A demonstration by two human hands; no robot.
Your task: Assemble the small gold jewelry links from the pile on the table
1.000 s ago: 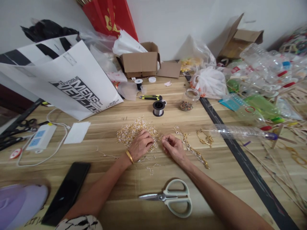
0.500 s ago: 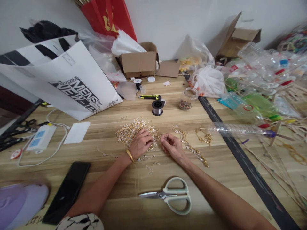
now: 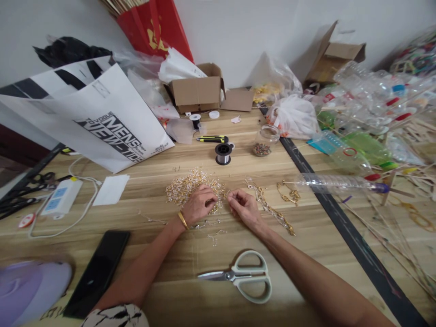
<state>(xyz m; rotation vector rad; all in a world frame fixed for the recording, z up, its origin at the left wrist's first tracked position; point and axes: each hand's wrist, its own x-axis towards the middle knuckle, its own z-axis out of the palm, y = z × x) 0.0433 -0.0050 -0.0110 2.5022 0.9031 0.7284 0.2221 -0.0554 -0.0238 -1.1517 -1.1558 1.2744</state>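
Note:
My left hand (image 3: 200,203), with a gold bangle (image 3: 183,220) at the wrist, rests over the right part of a pile of small gold and clear beads (image 3: 184,187). Its fingers are curled together, and what they pinch is too small to make out. Just right of the pile, my right hand (image 3: 242,204) has thumb and forefinger pressed together; anything between them is too tiny to name. Beside that hand lie strands of gold and clear beads (image 3: 272,211). Short beaded pieces (image 3: 217,237) sit on the table below the hands. Nearer me are scissors (image 3: 243,277) with pale handles.
Behind the pile stand a wire spool (image 3: 223,154), a yellow-black utility knife (image 3: 213,139) and a jar of beads (image 3: 265,141). A phone (image 3: 97,272) and a power strip (image 3: 61,197) lie left, near a large paper bag (image 3: 126,118). Plastic bottles (image 3: 368,100) crowd the right.
Both hands keep nearly the same place and finger pose. The whole view has shifted very slightly.

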